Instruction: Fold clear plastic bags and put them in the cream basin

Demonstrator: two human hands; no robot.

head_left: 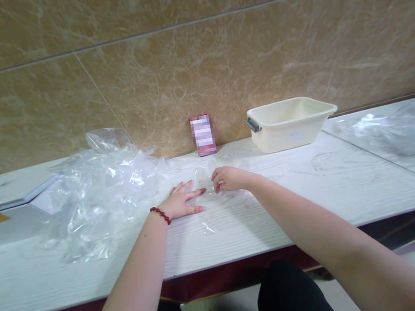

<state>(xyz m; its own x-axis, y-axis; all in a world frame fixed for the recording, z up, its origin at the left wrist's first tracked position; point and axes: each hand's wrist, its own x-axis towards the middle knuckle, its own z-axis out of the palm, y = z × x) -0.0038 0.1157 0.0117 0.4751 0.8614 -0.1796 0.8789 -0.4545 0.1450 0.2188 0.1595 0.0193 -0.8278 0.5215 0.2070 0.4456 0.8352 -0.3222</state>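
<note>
A clear plastic bag [209, 227] lies flat on the white table, in front of me and partly under my hands. My left hand [183, 200], with a red bead bracelet at the wrist, rests on it with fingers spread. Just to the right, my right hand [228, 179] has its fingers curled together at the plastic; what is between the fingertips is too small to tell. A large heap of clear plastic bags [105, 188] sits to the left of my left hand.
At the wall stands a small red-edged card [203, 135]. A cream bin [287, 134] with a grey handle is right of it. More clear plastic [405, 127] lies far right, and a white box [7, 223] far left.
</note>
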